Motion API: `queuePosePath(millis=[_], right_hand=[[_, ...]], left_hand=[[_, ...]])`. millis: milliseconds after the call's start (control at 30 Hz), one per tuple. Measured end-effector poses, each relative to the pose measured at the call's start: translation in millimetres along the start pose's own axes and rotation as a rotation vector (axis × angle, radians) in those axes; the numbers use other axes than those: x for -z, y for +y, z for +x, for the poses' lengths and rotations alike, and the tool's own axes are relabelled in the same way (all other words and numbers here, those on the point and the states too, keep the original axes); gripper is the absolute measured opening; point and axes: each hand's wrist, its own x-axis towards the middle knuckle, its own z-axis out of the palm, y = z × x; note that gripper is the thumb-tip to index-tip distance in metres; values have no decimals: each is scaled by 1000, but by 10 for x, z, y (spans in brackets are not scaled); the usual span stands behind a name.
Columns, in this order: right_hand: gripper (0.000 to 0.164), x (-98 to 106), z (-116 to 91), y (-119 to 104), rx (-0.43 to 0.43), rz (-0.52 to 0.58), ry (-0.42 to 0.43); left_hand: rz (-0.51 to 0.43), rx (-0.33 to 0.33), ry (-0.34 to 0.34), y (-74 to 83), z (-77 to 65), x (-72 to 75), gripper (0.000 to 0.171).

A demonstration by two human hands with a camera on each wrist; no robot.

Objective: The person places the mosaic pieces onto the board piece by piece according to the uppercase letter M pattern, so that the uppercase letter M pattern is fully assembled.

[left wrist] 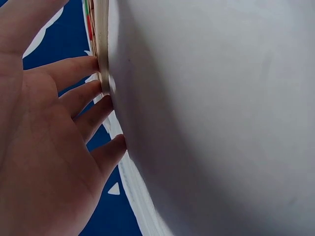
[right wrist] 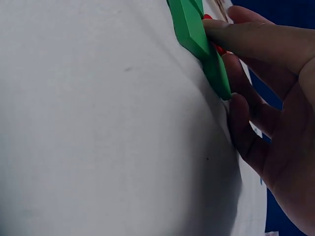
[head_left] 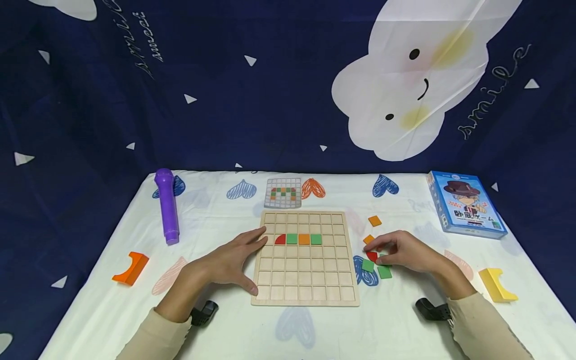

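A wooden grid board (head_left: 306,278) lies at the middle of the table. In one upper row sit a red quarter-round tile (head_left: 281,239), a green square (head_left: 292,239), an orange square (head_left: 304,239) and another green square (head_left: 316,239). My left hand (head_left: 229,262) rests spread along the board's left edge, fingertips against its side in the left wrist view. Right of the board, my right hand (head_left: 402,252) pinches a loose red tile (head_left: 371,256) between thumb and forefinger. Green tiles (head_left: 368,265) lie beside it, partly under the fingers; in the right wrist view green tiles (right wrist: 192,29) appear close to the thumb.
Behind the board lies a small pattern card (head_left: 282,193). Loose orange tiles (head_left: 375,221) are near the right hand. A purple microphone (head_left: 168,207) and an orange arch block (head_left: 131,269) are at left; a blue game box (head_left: 466,205) and a yellow arch block (head_left: 497,285) at right.
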Motion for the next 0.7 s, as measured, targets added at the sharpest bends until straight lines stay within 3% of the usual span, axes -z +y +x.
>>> queuePosePath(millis=[233,567,700], right_hand=[[30,-2,13,7,16,20,-17],[21,-10,37,46,132,22,19],[19,8,50,61,116,23,33]], left_hand=[[7,-12,6,7,-10,16,122],[-5,-2,-1,7,-9,15,122],[-10,-8,-1,6,-9,11,122]])
